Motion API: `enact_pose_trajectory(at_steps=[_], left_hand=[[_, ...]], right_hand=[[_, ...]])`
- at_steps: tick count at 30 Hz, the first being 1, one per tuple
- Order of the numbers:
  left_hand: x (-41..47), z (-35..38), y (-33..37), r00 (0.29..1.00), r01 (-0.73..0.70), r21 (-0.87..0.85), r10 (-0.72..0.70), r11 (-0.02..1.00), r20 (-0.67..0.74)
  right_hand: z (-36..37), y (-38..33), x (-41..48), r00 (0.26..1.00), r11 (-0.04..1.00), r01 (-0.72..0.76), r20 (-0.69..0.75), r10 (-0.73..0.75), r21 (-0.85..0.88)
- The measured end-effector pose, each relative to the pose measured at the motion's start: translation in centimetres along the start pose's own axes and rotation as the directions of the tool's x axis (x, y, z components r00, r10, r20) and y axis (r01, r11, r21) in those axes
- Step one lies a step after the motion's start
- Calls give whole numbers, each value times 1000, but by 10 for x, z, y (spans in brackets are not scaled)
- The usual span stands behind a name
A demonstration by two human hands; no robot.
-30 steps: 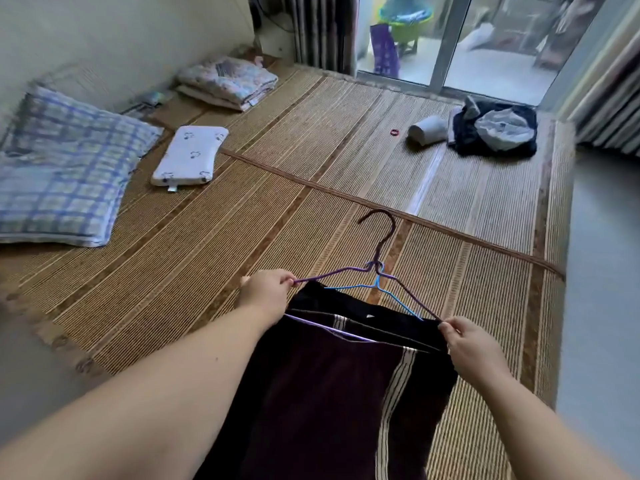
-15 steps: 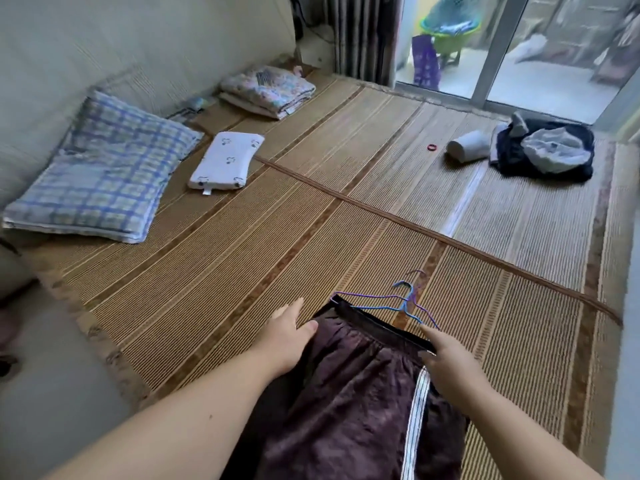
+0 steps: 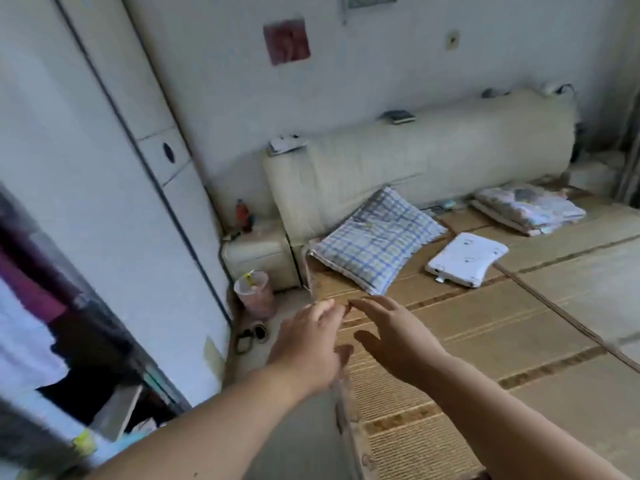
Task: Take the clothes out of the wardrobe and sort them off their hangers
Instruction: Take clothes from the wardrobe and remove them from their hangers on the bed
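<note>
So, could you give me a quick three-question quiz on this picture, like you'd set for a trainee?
1. True or false: the left hand and the right hand both hold nothing.
2. What stands on the floor by the beige bedside cabinet? A) a pink plastic bin B) a green metal bucket C) a wooden stool
3. Fill the gap: the blue-checked fabric pillow rests on the woven straw ____.

Key
1. True: the fingers of both are stretched out, with nothing in them.
2. A
3. mat
</note>
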State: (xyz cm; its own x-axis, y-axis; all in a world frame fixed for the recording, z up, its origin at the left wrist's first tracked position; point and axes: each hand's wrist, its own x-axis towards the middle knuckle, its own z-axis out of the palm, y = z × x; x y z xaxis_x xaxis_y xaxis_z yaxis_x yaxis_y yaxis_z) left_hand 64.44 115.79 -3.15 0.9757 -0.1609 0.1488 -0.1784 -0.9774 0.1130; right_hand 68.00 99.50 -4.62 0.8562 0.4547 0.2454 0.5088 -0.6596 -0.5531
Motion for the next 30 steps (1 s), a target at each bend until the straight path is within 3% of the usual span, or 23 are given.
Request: enact_pose_trajectory(at_steps=[6, 13, 18, 21, 26, 30], left_hand=[[-100, -91, -117, 954, 262, 157, -231, 952, -192], [-216, -184, -211, 810, 530, 195, -424, 826, -406], [-264, -245, -241, 710, 637, 245, -433, 731, -556], [-283, -277, -250, 699, 658, 304, -409, 689, -587], [-308, -336, -261, 628, 758, 425, -377, 494, -681], [-320, -388, -260, 583, 812, 515, -354, 275, -731]], right_hand=[[46, -161, 63, 947, 949, 315, 71, -314, 3], [104, -333, 90, 832, 834, 552, 69, -550, -3], [110, -429, 104, 720, 719, 694, 4, -694, 37], [104, -476, 119, 652, 649, 758, -56, -756, 62], [90, -550, 154, 521, 502, 852, -140, -842, 149], [81, -611, 182, 405, 357, 903, -197, -893, 239]])
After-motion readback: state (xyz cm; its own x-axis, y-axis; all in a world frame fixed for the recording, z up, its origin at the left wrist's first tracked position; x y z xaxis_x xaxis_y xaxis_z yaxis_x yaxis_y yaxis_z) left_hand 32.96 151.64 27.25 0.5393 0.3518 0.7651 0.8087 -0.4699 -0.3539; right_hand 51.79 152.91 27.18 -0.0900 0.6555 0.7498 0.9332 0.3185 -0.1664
